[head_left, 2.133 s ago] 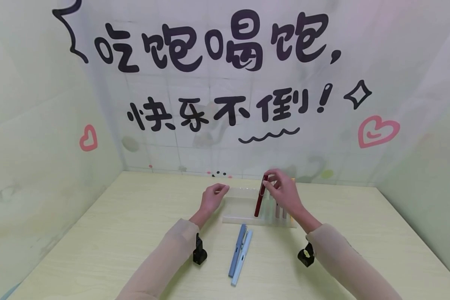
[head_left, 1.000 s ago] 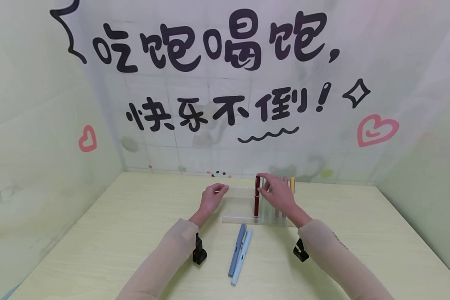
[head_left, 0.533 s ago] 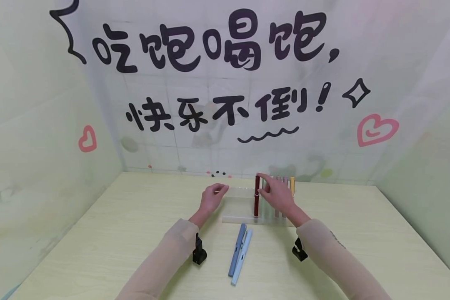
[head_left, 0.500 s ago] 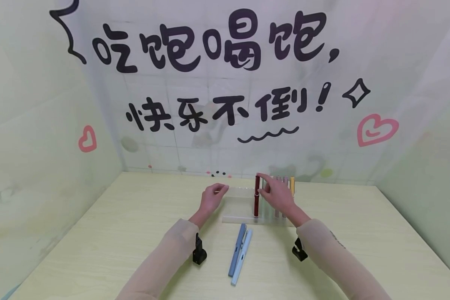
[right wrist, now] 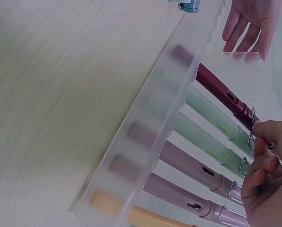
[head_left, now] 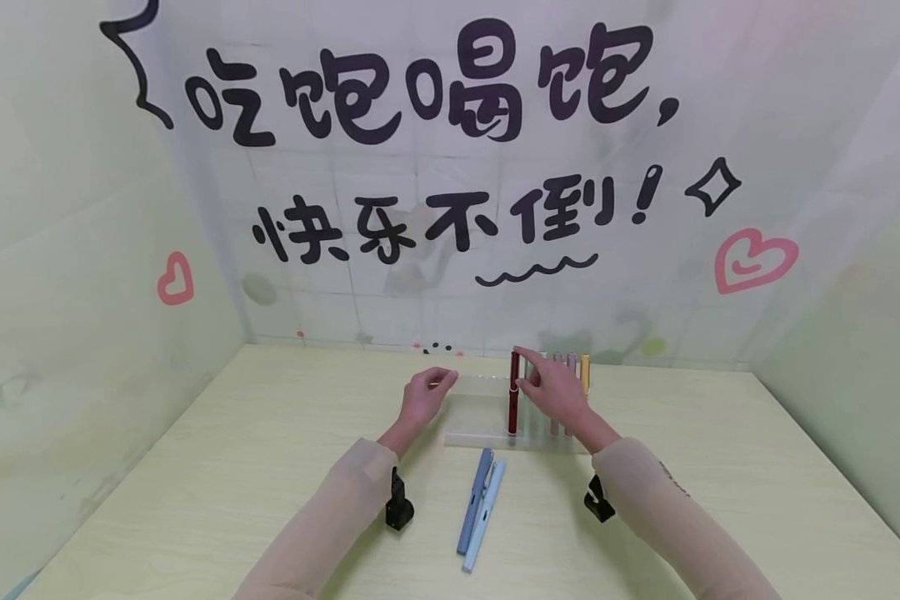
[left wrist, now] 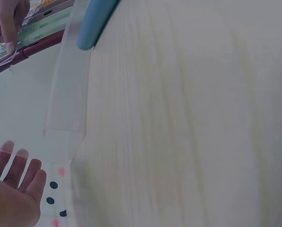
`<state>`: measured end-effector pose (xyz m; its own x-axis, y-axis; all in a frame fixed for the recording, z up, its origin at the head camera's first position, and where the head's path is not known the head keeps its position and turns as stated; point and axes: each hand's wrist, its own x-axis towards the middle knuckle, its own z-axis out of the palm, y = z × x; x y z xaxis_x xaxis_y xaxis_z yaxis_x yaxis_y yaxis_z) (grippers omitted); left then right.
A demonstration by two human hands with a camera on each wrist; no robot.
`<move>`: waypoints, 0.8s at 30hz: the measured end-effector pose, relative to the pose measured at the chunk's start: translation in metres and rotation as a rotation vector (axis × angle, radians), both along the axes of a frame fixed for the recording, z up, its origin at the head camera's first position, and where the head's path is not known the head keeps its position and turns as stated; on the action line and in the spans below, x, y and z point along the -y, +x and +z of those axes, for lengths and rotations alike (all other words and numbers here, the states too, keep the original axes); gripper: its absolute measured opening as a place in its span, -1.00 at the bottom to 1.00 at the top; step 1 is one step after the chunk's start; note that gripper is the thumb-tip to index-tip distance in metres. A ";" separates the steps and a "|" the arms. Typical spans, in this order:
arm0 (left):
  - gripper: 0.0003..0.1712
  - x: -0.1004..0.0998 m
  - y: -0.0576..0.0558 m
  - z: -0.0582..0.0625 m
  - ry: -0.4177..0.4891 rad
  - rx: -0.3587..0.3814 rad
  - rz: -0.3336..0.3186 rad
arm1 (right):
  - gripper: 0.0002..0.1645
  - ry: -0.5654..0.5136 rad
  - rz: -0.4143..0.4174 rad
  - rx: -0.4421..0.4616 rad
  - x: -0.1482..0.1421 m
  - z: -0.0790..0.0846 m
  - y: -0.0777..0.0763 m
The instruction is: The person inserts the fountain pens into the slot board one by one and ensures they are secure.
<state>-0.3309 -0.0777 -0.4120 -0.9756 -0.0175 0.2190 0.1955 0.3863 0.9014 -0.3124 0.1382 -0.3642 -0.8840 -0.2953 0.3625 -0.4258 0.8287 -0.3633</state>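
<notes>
A clear pen stand (head_left: 474,415) stands near the back of the table. At its upper left corner my left hand (head_left: 424,397) pinches the edge, fingertips behind the panel in the left wrist view. A dark red fountain pen (right wrist: 220,88) is upright in the stand, its foot inside the frosted bottom ledge. My right hand (head_left: 559,388) holds the pen's cap, index finger over the top and thumb near the clip; its other fingers curl in. To the right of this pen are two green pens (right wrist: 209,111), two mauve pens (right wrist: 186,163) and a yellow pen (head_left: 585,372).
In front of the stand, a dark blue pen (head_left: 473,504) and a light blue pen (head_left: 485,514) lie side by side on the wooden table (head_left: 255,483). A printed cloth wall (head_left: 390,308) rises directly behind.
The dark red pen has gone from tilted to upright in the stand as my right hand moved slightly left. Over the last half second both hands stay still.
</notes>
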 end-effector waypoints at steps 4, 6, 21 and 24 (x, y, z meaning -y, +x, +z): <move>-0.67 0.000 0.001 0.001 0.002 0.001 0.003 | -0.36 -0.045 0.003 -0.011 0.000 -0.001 0.000; -0.67 0.000 0.001 0.001 0.002 -0.001 -0.001 | -0.37 -0.089 0.010 -0.034 -0.001 -0.001 0.001; -0.66 0.001 0.002 0.002 -0.011 -0.006 0.000 | -0.73 -0.288 0.152 0.029 -0.003 -0.023 0.034; -0.66 0.000 0.001 0.001 0.000 -0.010 -0.008 | -0.80 -0.282 0.185 0.112 -0.002 -0.032 0.043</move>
<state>-0.3295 -0.0781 -0.4111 -0.9733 -0.0101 0.2291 0.2078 0.3843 0.8995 -0.2697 0.1397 -0.3962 -0.8638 -0.3561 0.3563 -0.5037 0.6020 -0.6196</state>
